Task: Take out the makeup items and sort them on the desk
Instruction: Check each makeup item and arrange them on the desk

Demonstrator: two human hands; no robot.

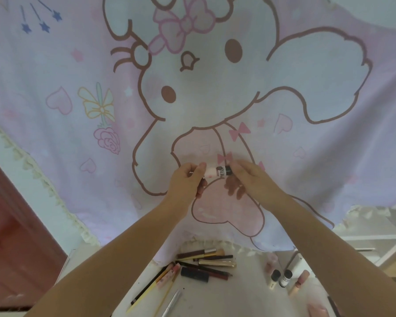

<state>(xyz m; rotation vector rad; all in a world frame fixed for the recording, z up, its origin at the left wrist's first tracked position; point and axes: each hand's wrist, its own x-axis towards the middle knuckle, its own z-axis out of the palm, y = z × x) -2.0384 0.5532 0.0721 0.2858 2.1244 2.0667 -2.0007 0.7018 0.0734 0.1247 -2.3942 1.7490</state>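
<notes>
I hold a small pale-pink tube with a dark cap (216, 173) up in front of a cartoon curtain, well above the desk. My left hand (188, 182) pinches its pink end. My right hand (249, 178) pinches the dark cap end. On the white desk (215, 300) below lie sorted makeup items: a pile of brushes and pencils (206, 263), a dark lipstick tube (194, 274), and long thin pencils (151, 287). To the right stand two small dark-capped bottles (280, 277) and a peach tube (298, 282).
A large pink and lilac curtain with a cartoon rabbit (192, 88) hangs behind the desk, its frilled hem touching the desk's back edge. A red-brown door (14, 236) is at the left. A pale wooden shelf unit (375, 243) stands at the right.
</notes>
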